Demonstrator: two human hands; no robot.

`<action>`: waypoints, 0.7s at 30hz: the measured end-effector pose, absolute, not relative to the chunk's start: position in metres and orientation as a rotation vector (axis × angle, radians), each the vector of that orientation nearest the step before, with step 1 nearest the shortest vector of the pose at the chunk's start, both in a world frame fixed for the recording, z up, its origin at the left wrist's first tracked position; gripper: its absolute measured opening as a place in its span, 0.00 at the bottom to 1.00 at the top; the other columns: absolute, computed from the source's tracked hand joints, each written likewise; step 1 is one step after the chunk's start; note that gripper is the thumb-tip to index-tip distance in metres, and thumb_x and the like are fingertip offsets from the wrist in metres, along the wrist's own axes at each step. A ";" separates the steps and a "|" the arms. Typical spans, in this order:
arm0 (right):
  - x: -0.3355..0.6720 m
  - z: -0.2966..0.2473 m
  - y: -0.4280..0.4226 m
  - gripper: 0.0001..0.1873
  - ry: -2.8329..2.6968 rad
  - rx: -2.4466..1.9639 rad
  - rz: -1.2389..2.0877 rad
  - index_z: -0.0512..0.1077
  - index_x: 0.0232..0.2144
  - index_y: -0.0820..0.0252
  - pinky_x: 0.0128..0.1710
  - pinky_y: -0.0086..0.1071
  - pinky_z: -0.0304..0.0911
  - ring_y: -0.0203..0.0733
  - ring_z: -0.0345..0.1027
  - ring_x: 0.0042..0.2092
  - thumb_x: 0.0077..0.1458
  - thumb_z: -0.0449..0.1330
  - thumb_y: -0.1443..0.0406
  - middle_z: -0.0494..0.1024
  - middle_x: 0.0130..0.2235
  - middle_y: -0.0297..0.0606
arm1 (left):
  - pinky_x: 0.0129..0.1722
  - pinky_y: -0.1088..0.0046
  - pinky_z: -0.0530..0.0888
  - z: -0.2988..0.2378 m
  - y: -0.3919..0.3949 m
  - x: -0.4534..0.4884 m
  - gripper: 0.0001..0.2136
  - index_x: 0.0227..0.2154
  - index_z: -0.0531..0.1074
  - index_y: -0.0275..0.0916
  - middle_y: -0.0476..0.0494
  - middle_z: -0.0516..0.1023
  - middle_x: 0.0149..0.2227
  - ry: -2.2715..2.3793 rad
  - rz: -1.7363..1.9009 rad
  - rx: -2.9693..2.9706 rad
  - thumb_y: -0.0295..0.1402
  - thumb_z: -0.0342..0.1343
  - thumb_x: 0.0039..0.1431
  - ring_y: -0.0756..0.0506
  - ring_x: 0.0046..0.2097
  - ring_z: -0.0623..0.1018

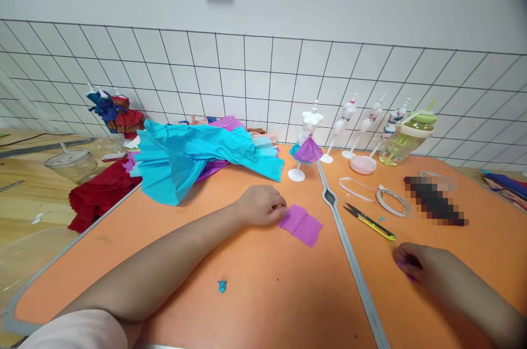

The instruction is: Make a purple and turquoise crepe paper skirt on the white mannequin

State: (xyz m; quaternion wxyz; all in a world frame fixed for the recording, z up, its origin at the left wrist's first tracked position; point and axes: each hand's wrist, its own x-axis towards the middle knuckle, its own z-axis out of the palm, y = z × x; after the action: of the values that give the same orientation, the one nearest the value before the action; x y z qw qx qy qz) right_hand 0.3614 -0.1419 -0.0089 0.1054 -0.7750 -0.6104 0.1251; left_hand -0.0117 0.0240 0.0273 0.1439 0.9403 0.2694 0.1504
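My left hand (261, 205) rests on the orange table with its fingers curled closed. Its fingertips meet at the left edge of a small purple crepe paper piece (304, 225), which lies flat. On the right, my right hand (428, 268) is closed, with a bit of purple crepe paper (407, 270) showing between the fingers. Thread snips (370, 221) with a yellow handle lie just beyond that hand. Behind the paper piece stands a small white dress form (312, 121), wearing a skirt of purple and blue paper (308, 148).
Blue crepe paper (177, 159) is heaped at the back left. Several more dress forms, a pink bowl (363, 164) and a green-lidded bottle (407, 138) stand at the back right. A tape roll (391, 201) lies near the snips. A metal seam (349, 247) crosses the table.
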 end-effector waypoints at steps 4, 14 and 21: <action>0.277 0.040 -0.113 0.15 -1.844 -1.892 0.477 0.69 0.43 0.50 0.32 0.32 0.63 0.42 0.71 0.33 0.53 0.59 0.56 0.80 0.34 0.35 | 0.34 0.74 0.73 0.055 -0.010 0.015 0.24 0.47 0.75 0.36 0.39 0.81 0.41 0.647 0.294 1.734 0.50 0.49 0.61 0.46 0.38 0.79; 0.173 0.029 -0.078 0.21 -1.979 -1.348 -0.208 0.62 0.58 0.53 0.35 0.36 0.62 0.44 0.70 0.35 0.63 0.52 0.62 0.80 0.36 0.38 | 0.40 0.68 0.75 0.045 -0.024 -0.001 0.19 0.34 0.78 0.32 0.40 0.81 0.32 0.772 0.714 1.250 0.42 0.69 0.43 0.47 0.33 0.79; 0.189 0.019 -0.074 0.14 -2.220 -1.382 -0.045 0.70 0.48 0.58 0.46 0.40 0.61 0.48 0.66 0.47 0.60 0.54 0.63 0.75 0.45 0.42 | 0.40 0.72 0.74 0.044 0.042 -0.051 0.08 0.35 0.77 0.37 0.45 0.81 0.38 1.465 0.585 2.182 0.34 0.58 0.55 0.45 0.40 0.79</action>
State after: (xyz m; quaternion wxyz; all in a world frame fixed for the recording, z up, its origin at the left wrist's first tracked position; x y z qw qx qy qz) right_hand 0.1888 -0.0740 0.0194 0.2599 -0.5102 -0.8197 -0.0165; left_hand -0.0513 0.0417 0.0443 0.2226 0.7901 0.5303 0.2118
